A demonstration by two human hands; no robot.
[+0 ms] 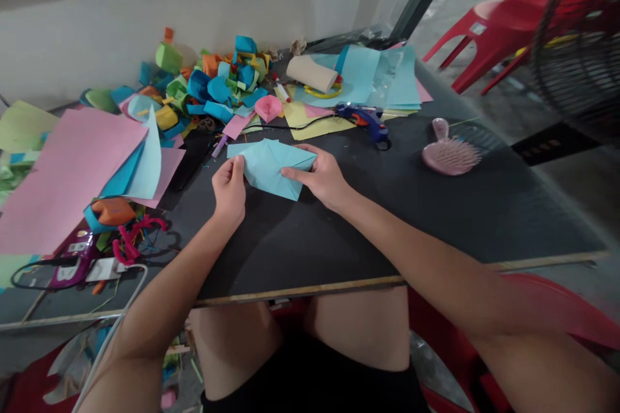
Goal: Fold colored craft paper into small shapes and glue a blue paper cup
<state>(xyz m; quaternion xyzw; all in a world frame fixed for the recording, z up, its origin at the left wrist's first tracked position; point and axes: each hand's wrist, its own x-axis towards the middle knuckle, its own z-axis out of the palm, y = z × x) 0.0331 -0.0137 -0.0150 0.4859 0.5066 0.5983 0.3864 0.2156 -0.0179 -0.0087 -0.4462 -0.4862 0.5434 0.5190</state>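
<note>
A light blue sheet of folded paper (pixel 274 166) is held up over the dark table, its creases and overlapping flaps showing. My left hand (pixel 229 187) pinches its left edge, thumb on top. On the opposite side, my right hand (pixel 325 175) grips the paper, with the thumb lying across the front and the other fingers mostly hidden behind it. Just beyond the paper lie a pink folded paper piece (pixel 268 108) and a purple pen-like stick (pixel 219 146).
Colourful paper pieces (pixel 217 87) are heaped at the back. A blue glue gun (pixel 365 117), a cardboard roll (pixel 311 73) and a pink hairbrush (pixel 450 153) lie rightward. Pink sheets (pixel 68 174) and magenta scissors (pixel 130 242) are at left. A fan (pixel 581 45) stands at right.
</note>
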